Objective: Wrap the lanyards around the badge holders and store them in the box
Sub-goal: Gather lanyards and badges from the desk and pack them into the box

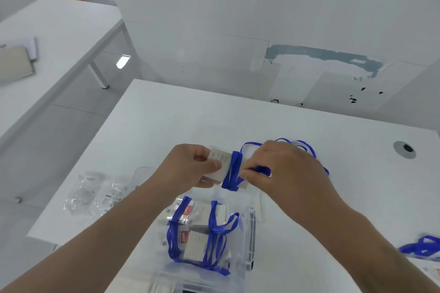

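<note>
Up above the box, both hands work one badge holder (220, 165), a flat, clear plastic sleeve with a pale card inside, held level over the white, smooth surface (166, 121). The left hand (190, 166) pinches the holder's end at 9 o'clock, thumb on top and fingers curled beneath. The right hand (283, 169), at 3 o'clock of the holder, pinches a stretch of the blue lanyard (232, 173), a flat woven ribbon with several turns already banded across the holder's middle; the slack trails in loose loops past the knuckles toward 1 o'clock. Directly below, at 6 o'clock of the hands, sits the box (250, 233), rectangular and of see-through plastic with ribbed walls. Inside it lie wrapped badge holders (197, 245), each crossed by blue ribbon, two showing a small red label. At 9 o'clock of the box, crinkled clear plastic bags (95, 195) lie in a heap. At the frame's edge near 4 o'clock, more blue lanyards (421, 247) lie bunched on the surface. A round grey grommet (404, 149) is set in the surface at 3 o'clock.
</note>
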`<state>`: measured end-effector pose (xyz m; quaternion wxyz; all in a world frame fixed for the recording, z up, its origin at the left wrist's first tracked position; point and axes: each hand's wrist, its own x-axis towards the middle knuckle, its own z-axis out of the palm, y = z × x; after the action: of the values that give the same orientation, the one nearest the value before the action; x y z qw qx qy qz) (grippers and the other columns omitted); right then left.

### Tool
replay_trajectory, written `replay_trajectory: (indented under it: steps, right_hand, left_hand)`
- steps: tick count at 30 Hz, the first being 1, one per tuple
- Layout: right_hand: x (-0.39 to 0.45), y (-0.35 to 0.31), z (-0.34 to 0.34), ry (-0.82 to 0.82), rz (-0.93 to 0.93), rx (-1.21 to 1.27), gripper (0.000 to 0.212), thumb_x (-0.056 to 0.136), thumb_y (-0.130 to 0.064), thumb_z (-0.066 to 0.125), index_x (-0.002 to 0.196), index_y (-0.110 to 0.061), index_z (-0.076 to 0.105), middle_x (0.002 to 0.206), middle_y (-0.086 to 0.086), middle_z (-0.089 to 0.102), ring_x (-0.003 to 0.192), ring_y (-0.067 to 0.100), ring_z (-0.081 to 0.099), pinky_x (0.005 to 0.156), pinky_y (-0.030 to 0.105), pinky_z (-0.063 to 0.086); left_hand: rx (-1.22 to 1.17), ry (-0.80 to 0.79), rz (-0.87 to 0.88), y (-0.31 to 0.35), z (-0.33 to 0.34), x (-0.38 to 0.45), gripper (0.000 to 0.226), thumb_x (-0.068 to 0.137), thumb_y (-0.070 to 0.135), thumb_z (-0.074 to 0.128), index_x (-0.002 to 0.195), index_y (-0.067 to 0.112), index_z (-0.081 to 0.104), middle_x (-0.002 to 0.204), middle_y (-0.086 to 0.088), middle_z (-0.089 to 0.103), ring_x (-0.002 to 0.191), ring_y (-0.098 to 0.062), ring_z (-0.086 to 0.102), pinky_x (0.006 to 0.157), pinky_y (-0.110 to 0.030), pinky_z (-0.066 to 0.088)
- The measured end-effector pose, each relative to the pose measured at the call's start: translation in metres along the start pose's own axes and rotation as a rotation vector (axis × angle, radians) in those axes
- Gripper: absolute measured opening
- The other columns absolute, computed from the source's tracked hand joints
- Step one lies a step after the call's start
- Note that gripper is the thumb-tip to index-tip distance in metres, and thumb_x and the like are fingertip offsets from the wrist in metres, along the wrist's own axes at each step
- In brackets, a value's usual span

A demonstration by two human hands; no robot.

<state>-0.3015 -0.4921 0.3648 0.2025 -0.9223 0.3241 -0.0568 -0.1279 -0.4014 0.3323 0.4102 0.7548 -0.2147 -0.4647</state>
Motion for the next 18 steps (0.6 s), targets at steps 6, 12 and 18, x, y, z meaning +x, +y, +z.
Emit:
replay_trajectory:
  steps: [6, 12, 18]
  right_hand:
    - [0.022, -0.006, 0.043, -0.235, 0.081, 0.248, 0.012, 0.076, -0.046, 0.074, 0.079, -0.035, 0.071, 0.074, -0.026, 0.066, 0.073, -0.005, 0.06, 0.07, 0.024, 0.051]
    - [0.011, -0.026, 0.107, -0.439, 0.133, 0.435, 0.021, 0.079, -0.04, 0.076, 0.098, -0.04, 0.068, 0.081, -0.016, 0.072, 0.073, -0.002, 0.066, 0.072, 0.019, 0.054]
    - [0.01, -0.032, 0.161, -0.568, 0.179, 0.416, 0.018, 0.082, -0.036, 0.071, 0.1, -0.036, 0.072, 0.088, -0.012, 0.071, 0.076, 0.005, 0.067, 0.074, 0.019, 0.053]
  left_hand:
    - [0.032, -0.113, -0.125, -0.034, -0.041, -0.014, 0.011, 0.09, 0.008, 0.069, 0.101, 0.01, 0.071, 0.091, -0.006, 0.078, 0.082, -0.021, 0.076, 0.074, -0.034, 0.062]
    - [0.265, -0.083, -0.213, -0.092, -0.06, -0.019, 0.01, 0.093, 0.019, 0.064, 0.102, 0.018, 0.067, 0.098, -0.003, 0.072, 0.087, -0.016, 0.069, 0.079, -0.03, 0.059]
    - [0.469, -0.001, -0.134, -0.118, -0.054, -0.02, 0.03, 0.099, 0.03, 0.052, 0.129, 0.028, 0.055, 0.13, 0.012, 0.058, 0.116, -0.009, 0.055, 0.095, -0.025, 0.045]
